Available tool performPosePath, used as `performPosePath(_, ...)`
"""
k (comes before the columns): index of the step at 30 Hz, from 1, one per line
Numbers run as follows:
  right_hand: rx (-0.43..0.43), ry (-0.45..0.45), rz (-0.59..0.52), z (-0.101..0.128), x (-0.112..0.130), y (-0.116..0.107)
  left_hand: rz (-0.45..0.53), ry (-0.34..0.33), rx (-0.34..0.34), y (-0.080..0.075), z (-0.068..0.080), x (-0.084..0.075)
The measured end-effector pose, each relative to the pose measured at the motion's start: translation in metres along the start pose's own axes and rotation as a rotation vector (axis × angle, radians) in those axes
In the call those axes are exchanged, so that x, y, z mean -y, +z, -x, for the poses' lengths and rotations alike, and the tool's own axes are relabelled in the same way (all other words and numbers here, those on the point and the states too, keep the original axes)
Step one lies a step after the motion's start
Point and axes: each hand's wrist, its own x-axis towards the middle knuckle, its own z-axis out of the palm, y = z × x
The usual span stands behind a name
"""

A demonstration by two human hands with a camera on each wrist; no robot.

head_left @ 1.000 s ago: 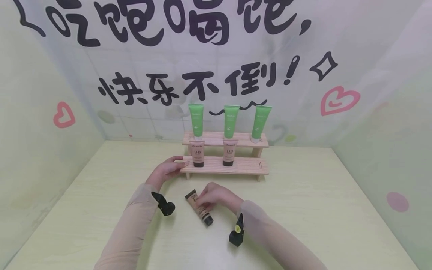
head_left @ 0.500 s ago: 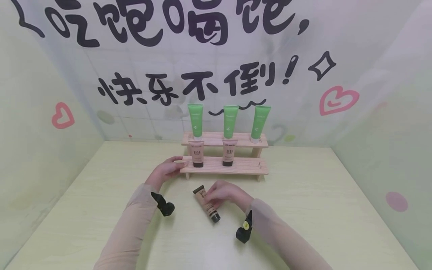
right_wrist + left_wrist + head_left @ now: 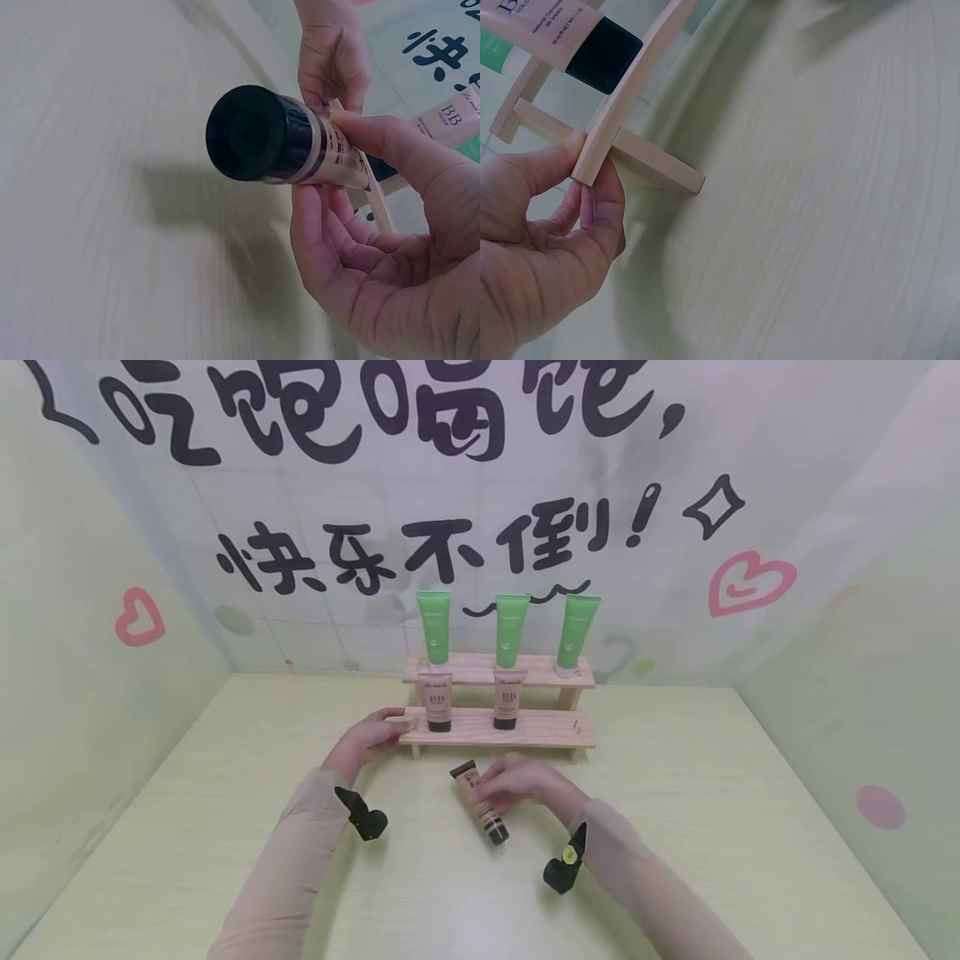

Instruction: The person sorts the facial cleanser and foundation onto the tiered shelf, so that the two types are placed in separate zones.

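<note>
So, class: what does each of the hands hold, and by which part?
The right hand grips a BB tube by its body, cap free. The left hand pinches the left end of the rack at its lower shelf.

Both forearms reach forward in sheer beige sleeves, each wrist wearing a small black camera. The left hand [image 3: 372, 737] is stretched ahead, thumb on top and fingers curled beneath in a pinch. The right hand [image 3: 520, 782] sits nearer the body, fingers and thumb curled in a grip, palm turned inward.
</note>
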Motion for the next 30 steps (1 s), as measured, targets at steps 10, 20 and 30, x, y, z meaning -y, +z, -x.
performPosePath(10,0.0,-0.007,-0.022,0.006,-0.003,-0.013,0.004,-0.001,-0.009,0.0,0.0,0.0)
performPosePath(20,-0.006,-0.023,-0.018,0.014,-0.007,-0.027,0.006,-0.01,-0.012,0.001,-0.001,0.0)
performPosePath(30,-0.035,-0.033,-0.015,0.022,-0.012,-0.044,-0.009,-0.017,-0.019,0.001,0.0,-0.001)
